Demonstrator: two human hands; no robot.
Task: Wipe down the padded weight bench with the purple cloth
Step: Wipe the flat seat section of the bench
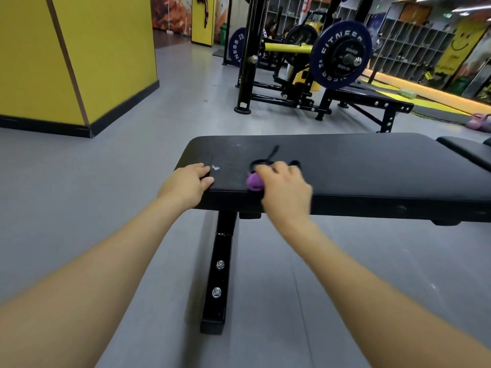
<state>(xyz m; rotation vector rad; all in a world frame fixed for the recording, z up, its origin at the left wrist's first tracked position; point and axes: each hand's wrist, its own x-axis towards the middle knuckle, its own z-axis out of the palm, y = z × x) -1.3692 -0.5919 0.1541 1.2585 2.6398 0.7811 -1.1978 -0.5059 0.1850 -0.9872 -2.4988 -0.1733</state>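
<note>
The black padded weight bench [358,166] stretches from centre to the right edge of the head view. My right hand [285,188] grips a bunched purple cloth [253,181] against the pad near its front edge; only a small purple lump shows under the fingers, and the hand is blurred. My left hand [190,181] rests flat on the bench's left corner, fingers straight. Whitish smudges [216,168] lie on the pad between the two hands, and dark wet streaks [265,159] show just beyond the cloth.
The bench's black steel leg [219,272] with two bolts runs down over the grey floor. A squat rack with a loaded barbell [341,54] stands behind. A yellow wall block [79,62] is at the left, kettlebells [478,123] at far right.
</note>
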